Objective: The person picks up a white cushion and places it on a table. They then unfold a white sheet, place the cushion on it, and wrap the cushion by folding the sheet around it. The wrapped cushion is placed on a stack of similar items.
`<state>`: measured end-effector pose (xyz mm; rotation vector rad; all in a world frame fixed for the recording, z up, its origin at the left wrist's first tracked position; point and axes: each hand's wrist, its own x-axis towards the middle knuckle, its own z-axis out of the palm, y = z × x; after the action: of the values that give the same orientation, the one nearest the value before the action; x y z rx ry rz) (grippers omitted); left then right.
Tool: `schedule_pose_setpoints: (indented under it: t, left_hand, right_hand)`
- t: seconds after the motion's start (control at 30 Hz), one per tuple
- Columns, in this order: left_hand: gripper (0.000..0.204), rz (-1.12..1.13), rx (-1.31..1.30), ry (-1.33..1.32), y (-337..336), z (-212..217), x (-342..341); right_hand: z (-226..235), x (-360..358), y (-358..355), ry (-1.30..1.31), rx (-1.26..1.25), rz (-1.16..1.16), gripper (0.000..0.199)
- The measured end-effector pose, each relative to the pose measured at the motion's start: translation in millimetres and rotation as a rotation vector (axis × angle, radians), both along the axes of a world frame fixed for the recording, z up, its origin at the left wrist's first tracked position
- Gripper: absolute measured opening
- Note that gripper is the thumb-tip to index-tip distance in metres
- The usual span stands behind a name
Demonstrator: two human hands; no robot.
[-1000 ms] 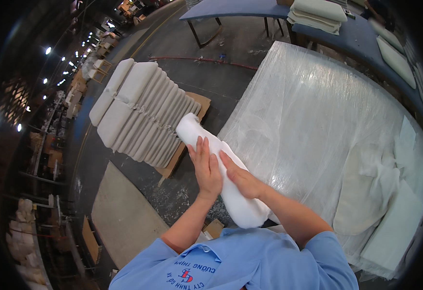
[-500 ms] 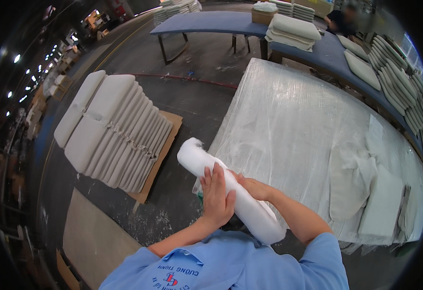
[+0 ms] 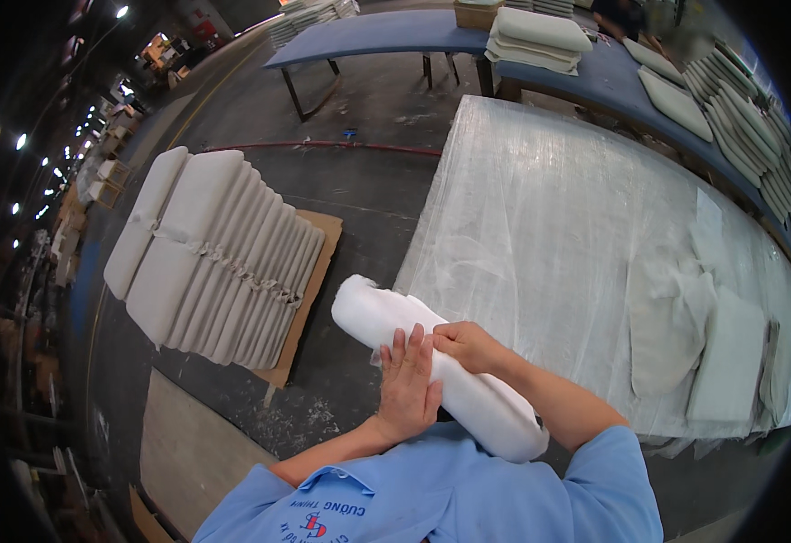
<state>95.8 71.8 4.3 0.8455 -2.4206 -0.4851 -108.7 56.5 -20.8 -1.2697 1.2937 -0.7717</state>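
Note:
A thick roll of white fluffy wadding lies slantwise before my chest, its far end pointing up and left. Against its left side, near the middle, my left hand rests flat with fingers stretched out. My right hand has its fingers curled in at the upper right side, gripping the wadding near my left fingertips. Part of the roll's middle is hidden by both hands. Just beyond it spreads a large low surface covered in clear plastic film.
A tall stack of pale cushions stands on cardboard at left. Loose white padding pieces lie on the film at right. Blue tables with more cushions run along the back, a person behind them. A flat board lies lower left.
My right hand has gone from lying flatter on the roll to curled fingers gripping it. My left hand and the roll have shifted slightly down in view.

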Motion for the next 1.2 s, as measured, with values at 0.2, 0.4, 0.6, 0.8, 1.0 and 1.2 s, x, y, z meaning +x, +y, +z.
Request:
schedule_pose_setpoints:
  t: [0.2,0.4,0.6,0.8,1.0,1.2]
  left_hand:
    - [0.064,-0.043,-0.011,-0.076,-5.9,9.1,1.5]
    - [0.067,0.327,-0.012,0.092,-57.9,20.8,23.4]
    - [0.072,0.466,0.318,0.353,-106.5,4.5,22.9]
    - [0.077,0.49,0.351,0.375,-104.0,-0.6,26.2]
    - [0.078,0.503,0.356,0.405,-110.7,-12.4,22.8]
    - [0.075,0.643,0.826,1.081,-96.2,-34.7,21.0]
  right_hand:
    - [-14.7,-7.3,-11.2,0.177,0.018,-0.005,0.045]
    - [24.0,-10.9,-49.6,0.038,-0.016,-0.085,0.043]
    - [23.9,41.5,-83.0,0.219,-0.139,-0.063,0.047]
    - [44.1,42.9,-118.4,-0.033,-0.336,-0.161,0.051]
    - [22.0,59.9,-109.8,-0.113,0.098,0.235,0.072]
    - [24.4,40.4,-121.7,-0.355,0.011,0.003,0.088]
